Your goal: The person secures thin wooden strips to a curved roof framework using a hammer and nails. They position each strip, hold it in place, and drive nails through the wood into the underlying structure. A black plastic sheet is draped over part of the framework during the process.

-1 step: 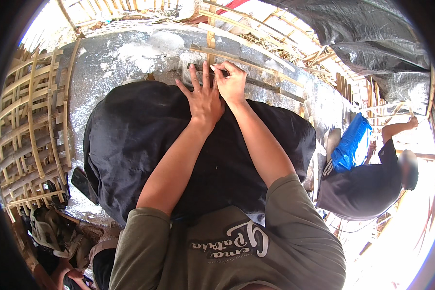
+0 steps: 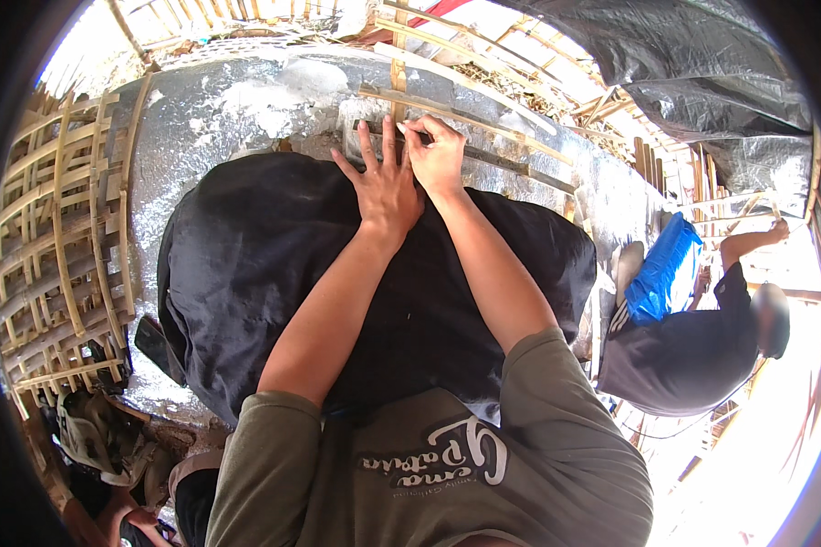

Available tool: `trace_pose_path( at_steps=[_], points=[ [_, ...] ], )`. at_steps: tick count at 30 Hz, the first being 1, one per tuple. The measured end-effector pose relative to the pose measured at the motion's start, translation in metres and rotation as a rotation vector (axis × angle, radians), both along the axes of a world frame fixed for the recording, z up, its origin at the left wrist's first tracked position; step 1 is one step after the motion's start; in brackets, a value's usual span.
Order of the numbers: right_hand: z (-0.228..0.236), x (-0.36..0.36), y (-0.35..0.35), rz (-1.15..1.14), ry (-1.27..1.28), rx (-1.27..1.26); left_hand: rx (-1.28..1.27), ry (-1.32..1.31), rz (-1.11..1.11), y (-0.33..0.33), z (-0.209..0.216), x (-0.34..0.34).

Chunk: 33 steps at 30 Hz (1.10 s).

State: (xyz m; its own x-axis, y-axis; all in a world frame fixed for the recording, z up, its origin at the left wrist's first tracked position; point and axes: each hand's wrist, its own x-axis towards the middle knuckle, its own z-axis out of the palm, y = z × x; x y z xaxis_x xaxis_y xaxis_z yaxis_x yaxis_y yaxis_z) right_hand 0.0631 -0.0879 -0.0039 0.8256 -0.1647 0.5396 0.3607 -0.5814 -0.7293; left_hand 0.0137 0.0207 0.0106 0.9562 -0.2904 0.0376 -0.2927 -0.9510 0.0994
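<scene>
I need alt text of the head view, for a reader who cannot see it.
At crossed bamboo strips, a person's left hand is spread while the right hand pinches beside it; what it holds is unclear. Black cloth lies below them, woven bamboo is at left, a co-worker at right.

Left fingers (image 2: 389,141) spread while right fingers (image 2: 418,135) pinch.

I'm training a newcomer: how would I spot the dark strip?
Start at the black cloth. Just beyond its far edge, the dark strip slants down rightward past the right hand. Its colour sets it apart from the pale strip above.
</scene>
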Motion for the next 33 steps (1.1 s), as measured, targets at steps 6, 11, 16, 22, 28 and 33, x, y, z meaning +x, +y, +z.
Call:
trace_pose_path(
  at_steps=[6, 11, 16, 22, 28, 33],
  points=[
    [-0.001, -0.002, 0.001, -0.026, 0.072, -0.057, -0.005, 0.090, -0.002, 0.002, 0.010, -0.001],
    [-0.003, -0.001, 0.002, -0.027, 0.040, -0.070, -0.019, 0.073, 0.011, 0.000, 0.007, 0.000],
    [-0.005, 0.000, 0.001, -0.016, 0.025, -0.063, 0.016, -0.017, 0.014, -0.001, -0.004, 0.000],
    [-0.005, 0.001, 0.000, -0.032, 0.018, -0.059, 0.015, 0.058, 0.010, 0.001, 0.010, -0.002],
    [-0.004, 0.000, 0.002, -0.040, 0.045, -0.020, 0.030, 0.069, 0.008, 0.002, 0.012, -0.002],
    [-0.005, 0.001, 0.000, -0.045, -0.006, -0.069, 0.016, 0.064, 0.012, 0.002, 0.012, -0.003]
  ],
)
